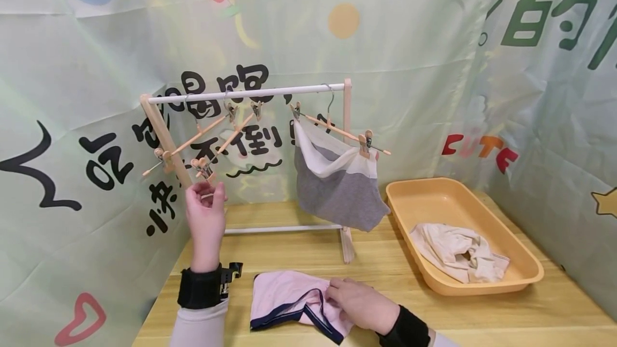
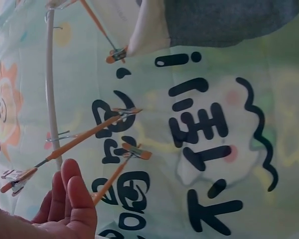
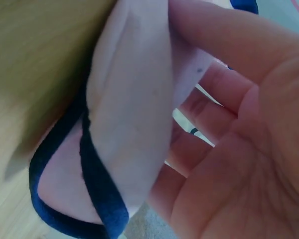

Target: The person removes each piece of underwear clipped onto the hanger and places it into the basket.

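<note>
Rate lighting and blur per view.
Head: bright, fairly even, rack and tub clear; left wrist: dimmer, hazy, turned sideways, lettering still legible; right wrist: soft, pink cloth lacks fine detail, table shadowed beside it.

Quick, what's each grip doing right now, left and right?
Left grip: open, fingers loosely bent near a hanger clip.
Right grip: closed, holding the pink garment.

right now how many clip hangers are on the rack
3 on the rack: the left hanger, the middle hanger, one end above the left hand, and the right hanger bearing the grey-white garment. None seems hidden.
</note>
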A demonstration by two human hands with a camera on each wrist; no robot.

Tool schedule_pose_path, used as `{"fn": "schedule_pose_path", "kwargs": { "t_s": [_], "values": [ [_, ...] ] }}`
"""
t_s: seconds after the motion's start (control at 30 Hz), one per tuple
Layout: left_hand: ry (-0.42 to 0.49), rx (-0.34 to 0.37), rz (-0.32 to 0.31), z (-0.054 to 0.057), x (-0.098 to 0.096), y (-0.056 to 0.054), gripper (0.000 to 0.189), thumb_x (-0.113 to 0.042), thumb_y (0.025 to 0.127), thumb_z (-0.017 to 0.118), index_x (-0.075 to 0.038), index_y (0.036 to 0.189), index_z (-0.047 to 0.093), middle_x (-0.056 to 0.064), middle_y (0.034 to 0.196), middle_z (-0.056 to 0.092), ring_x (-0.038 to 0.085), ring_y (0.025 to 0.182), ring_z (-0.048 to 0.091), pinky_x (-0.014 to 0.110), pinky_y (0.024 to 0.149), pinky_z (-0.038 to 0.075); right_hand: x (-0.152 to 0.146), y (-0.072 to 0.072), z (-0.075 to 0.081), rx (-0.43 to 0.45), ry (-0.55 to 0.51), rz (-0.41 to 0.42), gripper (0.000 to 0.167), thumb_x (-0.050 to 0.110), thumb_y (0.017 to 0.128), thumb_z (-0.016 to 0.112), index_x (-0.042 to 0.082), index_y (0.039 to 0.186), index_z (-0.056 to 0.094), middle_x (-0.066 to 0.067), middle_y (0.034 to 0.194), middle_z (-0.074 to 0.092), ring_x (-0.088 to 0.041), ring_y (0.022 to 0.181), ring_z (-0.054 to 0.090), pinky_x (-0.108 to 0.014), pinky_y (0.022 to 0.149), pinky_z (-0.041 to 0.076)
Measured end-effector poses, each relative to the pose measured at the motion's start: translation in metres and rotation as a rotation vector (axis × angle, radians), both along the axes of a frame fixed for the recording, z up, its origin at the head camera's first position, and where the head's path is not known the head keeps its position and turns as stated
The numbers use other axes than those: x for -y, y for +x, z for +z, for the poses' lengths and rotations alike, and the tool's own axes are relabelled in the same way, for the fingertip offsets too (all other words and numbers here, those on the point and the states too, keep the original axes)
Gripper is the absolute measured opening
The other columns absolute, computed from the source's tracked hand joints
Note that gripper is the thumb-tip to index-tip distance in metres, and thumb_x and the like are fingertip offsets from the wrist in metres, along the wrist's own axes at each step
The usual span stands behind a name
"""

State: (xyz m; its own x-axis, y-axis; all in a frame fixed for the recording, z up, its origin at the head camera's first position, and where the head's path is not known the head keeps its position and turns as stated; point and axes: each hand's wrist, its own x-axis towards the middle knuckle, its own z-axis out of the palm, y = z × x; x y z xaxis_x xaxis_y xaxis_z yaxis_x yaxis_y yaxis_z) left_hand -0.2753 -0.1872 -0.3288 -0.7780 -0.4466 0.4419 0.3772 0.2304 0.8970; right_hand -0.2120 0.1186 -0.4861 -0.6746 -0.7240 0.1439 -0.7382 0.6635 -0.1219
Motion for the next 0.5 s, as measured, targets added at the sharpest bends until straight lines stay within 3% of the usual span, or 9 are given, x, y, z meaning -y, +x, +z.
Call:
{"fn": "schedule_pose_path", "kwargs": {
  "t_s": [0.23,0.5],
  "values": [
    [-0.021,0.047,-0.041,-0.017,-0.006,0.002,0.042,-0.026,0.103,0.062,0.003,0.129,0.046,0.002,0.107,0.054,0.001,0.083,0.056,0.015,0.074,0.045,0.001,-0.001,0.003,0.034,-0.021,0.003,0.028,0.004,0.078,0.082,0.019,0.097,0.069,0.012,0.088,0.053,0.000,0.076,0.050,-0.017,0.069,0.046],
    [-0.034,0.046,-0.081,-0.030,-0.013,0.003,0.038,-0.019,0.103,0.061,0.005,0.128,0.045,0.009,0.110,0.056,-0.001,0.083,0.058,0.013,0.078,0.047,0.001,-0.003,0.004,0.049,-0.009,-0.011,0.029,-0.004,0.073,0.078,0.019,0.087,0.068,0.012,0.081,0.053,0.001,0.070,0.045,-0.016,0.064,0.041]
  ]
}}
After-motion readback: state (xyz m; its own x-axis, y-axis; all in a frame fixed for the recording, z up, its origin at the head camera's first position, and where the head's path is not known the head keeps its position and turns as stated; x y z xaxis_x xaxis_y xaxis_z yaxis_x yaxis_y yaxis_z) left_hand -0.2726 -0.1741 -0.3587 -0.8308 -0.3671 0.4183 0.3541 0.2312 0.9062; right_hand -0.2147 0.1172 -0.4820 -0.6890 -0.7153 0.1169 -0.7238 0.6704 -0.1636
